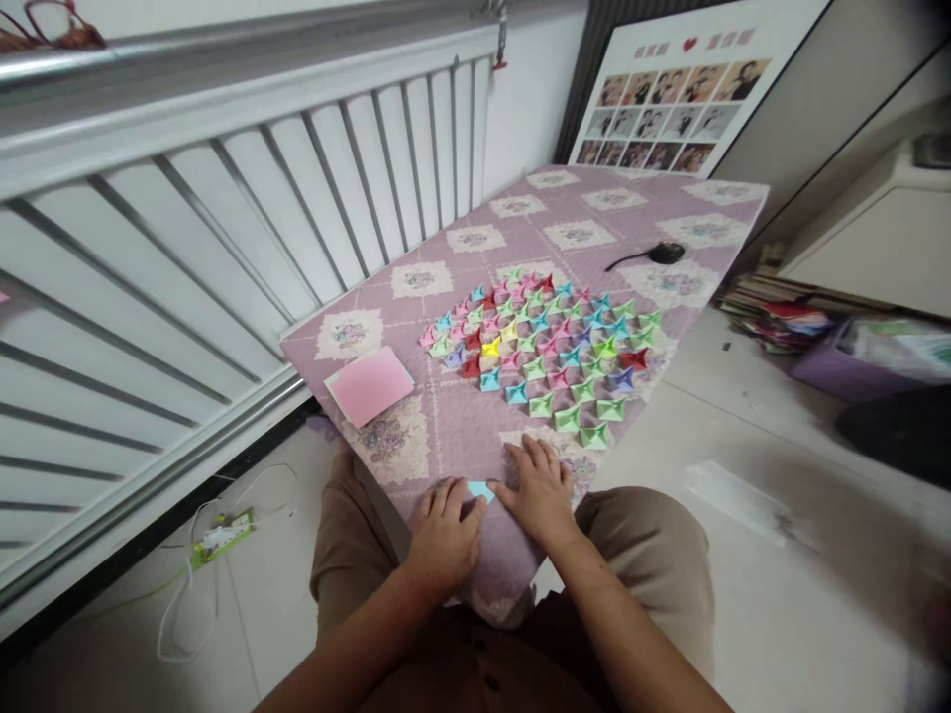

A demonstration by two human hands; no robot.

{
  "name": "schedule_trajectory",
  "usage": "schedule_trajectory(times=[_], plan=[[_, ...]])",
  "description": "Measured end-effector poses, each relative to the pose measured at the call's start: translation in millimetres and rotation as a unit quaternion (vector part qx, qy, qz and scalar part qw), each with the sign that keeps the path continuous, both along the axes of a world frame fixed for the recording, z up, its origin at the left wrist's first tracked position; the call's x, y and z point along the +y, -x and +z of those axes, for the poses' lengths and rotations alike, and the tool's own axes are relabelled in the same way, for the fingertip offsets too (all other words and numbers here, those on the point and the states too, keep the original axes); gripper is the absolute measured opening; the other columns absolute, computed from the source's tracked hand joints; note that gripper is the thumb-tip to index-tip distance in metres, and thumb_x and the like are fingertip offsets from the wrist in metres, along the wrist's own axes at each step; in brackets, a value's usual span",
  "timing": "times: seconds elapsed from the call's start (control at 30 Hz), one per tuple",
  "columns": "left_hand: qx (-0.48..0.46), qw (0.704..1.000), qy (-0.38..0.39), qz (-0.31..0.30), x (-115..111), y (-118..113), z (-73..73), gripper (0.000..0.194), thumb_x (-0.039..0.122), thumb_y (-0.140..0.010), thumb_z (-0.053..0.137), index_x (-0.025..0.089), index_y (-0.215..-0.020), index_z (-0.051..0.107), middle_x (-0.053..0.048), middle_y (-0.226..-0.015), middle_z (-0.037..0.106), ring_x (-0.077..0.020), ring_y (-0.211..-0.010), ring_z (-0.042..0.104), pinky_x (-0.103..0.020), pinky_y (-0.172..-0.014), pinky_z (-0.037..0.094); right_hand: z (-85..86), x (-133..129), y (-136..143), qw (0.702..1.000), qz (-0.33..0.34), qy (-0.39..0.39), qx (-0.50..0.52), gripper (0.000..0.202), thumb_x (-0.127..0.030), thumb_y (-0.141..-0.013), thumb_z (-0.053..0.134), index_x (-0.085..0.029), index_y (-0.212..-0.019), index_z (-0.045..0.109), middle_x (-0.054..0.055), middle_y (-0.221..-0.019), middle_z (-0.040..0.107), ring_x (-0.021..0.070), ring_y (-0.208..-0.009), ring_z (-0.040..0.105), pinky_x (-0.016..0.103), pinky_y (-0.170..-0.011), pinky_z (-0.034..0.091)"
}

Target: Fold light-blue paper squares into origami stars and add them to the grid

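Observation:
A small piece of light blue folded paper [479, 489] lies on the tablecloth near the table's front corner, between my two hands. My left hand [447, 535] rests on its left side, fingers bent and the thumb at the paper's lower edge, so that part of the paper is covered. On the other side, my right hand [541, 493] lies palm down with spread fingers, its thumb tip touching the paper's right edge. Beyond the hands stand rows of several small folded paper pieces [548, 347] in green, pink, blue, red, yellow and purple.
A stack of pink paper sheets [369, 386] lies to the left on the floral tablecloth [468, 426]. Farther back is a black object with a thin handle or cord [665, 254]. A white radiator [327, 188] runs along the left; a photo board [669, 94] leans behind the table.

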State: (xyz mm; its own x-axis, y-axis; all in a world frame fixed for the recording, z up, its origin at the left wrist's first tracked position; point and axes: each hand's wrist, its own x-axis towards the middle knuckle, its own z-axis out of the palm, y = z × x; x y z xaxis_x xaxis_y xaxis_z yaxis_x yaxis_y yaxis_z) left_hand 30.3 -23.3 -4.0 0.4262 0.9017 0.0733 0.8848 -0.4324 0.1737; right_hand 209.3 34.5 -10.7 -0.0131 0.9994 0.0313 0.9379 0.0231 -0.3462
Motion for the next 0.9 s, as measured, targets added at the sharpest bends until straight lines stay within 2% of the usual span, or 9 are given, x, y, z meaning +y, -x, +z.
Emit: schedule_trajectory(times=[0.13,0.23,0.33,0.43,0.57,0.9], plan=[[-0.021,1.0,0.016,0.011,-1,0,4.8,0.049,0.027,-0.082,0.056,0.029,-0.13,0.05,-0.009,-0.139,0.043,-0.0299,-0.126,0.037,-0.049,-0.104,0.03,0.1,-6,-6,0.997,0.045,-0.041,0.045,0.045,-0.039,-0.081,0.056,-0.029,-0.125,0.052,0.007,-0.141,0.045,0.0296,-0.131,0.033,0.055,-0.101,0.023],[-0.057,0.997,0.041,0.021,3,3,7.2,0.048,0.024,-0.083,0.054,0.027,-0.131,0.048,-0.007,-0.136,0.048,-0.0274,-0.125,0.038,-0.047,-0.104,0.03,-1.2,-11,-12,0.986,0.12,-0.065,0.092,0.026,-0.03,-0.082,0.056,-0.032,-0.108,0.062,0.003,-0.128,0.058,0.0258,-0.124,0.043,0.05,-0.101,0.024],[-0.099,0.991,0.078,0.044,16,7,9.9,0.045,0.023,-0.085,0.051,0.024,-0.129,0.049,-0.006,-0.128,0.055,-0.0246,-0.117,0.044,-0.042,-0.1,0.033,-1.8,-13,-14,0.979,0.156,-0.066,0.115,0.021,-0.026,-0.08,0.058,-0.031,-0.099,0.066,0.002,-0.121,0.063,0.0254,-0.122,0.046,0.048,-0.099,0.025],[-0.129,0.985,0.101,0.055,32,10,11.1,0.037,0.022,-0.084,0.053,0.024,-0.121,0.056,-0.005,-0.118,0.059,-0.0234,-0.109,0.047,-0.039,-0.096,0.036,-1.4,-13,-12,0.979,0.148,-0.068,0.122,0.022,-0.026,-0.079,0.059,-0.031,-0.099,0.066,0.002,-0.12,0.063,0.0255,-0.12,0.047,0.048,-0.098,0.026],[-0.149,0.98,0.128,0.032,49,12,8.5,0.029,0.022,-0.084,0.054,0.024,-0.111,0.063,-0.005,-0.108,0.061,-0.0221,-0.102,0.049,-0.037,-0.093,0.037,-0.9,-11,-11,0.979,0.144,-0.066,0.125,0.019,-0.028,-0.079,0.06,-0.031,-0.097,0.067,0.002,-0.119,0.063,0.0253,-0.119,0.047,0.047,-0.096,0.026],[-0.152,0.983,0.092,0.036,54,9,1.8,0.023,0.019,-0.086,0.052,0.024,-0.102,0.067,-0.004,-0.097,0.063,-0.0203,-0.094,0.051,-0.035,-0.088,0.036,1.9,-11,-8,0.98,0.123,-0.088,0.13,0.015,-0.033,-0.083,0.058,-0.031,-0.095,0.067,0.001,-0.116,0.065,0.0238,-0.115,0.051,0.044,-0.095,0.026]])
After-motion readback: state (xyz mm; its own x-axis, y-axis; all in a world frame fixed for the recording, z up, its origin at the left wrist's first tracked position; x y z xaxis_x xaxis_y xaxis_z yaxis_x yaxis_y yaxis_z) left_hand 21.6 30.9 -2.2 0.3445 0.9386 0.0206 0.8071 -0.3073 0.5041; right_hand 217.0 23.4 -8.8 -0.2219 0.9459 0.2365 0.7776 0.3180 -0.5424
